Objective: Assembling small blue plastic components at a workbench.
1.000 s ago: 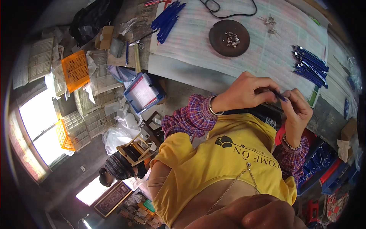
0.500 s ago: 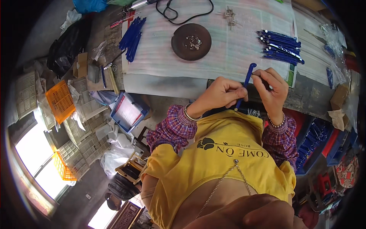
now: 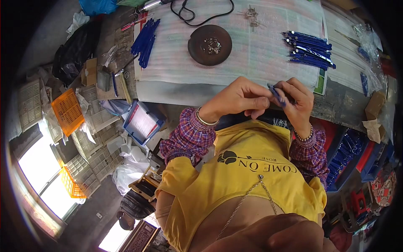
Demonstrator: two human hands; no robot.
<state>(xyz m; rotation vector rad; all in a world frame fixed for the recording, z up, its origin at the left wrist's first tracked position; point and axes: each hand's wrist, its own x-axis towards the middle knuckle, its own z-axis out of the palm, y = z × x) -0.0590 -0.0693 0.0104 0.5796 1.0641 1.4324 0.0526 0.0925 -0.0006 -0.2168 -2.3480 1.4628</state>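
Observation:
A slim dark-blue plastic strip [image 3: 277, 96] with a rounded end is pinched between the thumb and fingers of my right hand [image 3: 299, 101], just off the table's front edge. My left hand [image 3: 245, 100] is beside it, fingers curled and the index fingertip close to the strip; what its fingers hold, if anything, is hidden. Beyond the hands, a dark round dish [image 3: 210, 59] contains several small shiny metal pieces [image 3: 213, 45]. A pile of similar blue strips [image 3: 310, 50] lies at the right, and another bundle [image 3: 145, 42] at the left.
White foam sheeting [image 3: 176, 77] covers the tabletop. At the back are a black cord [image 3: 197, 25] and a small metal fixture [image 3: 252, 16]. A hammer [image 3: 124, 86] lies on the left edge. Blue bins [image 3: 142, 124] stand below, and a person [image 3: 136, 206] is at lower left.
The blue strip has passed from my left fingers to my right and turned from nearly upright to a foreshortened slant. My left hand has shifted slightly left and away from it.

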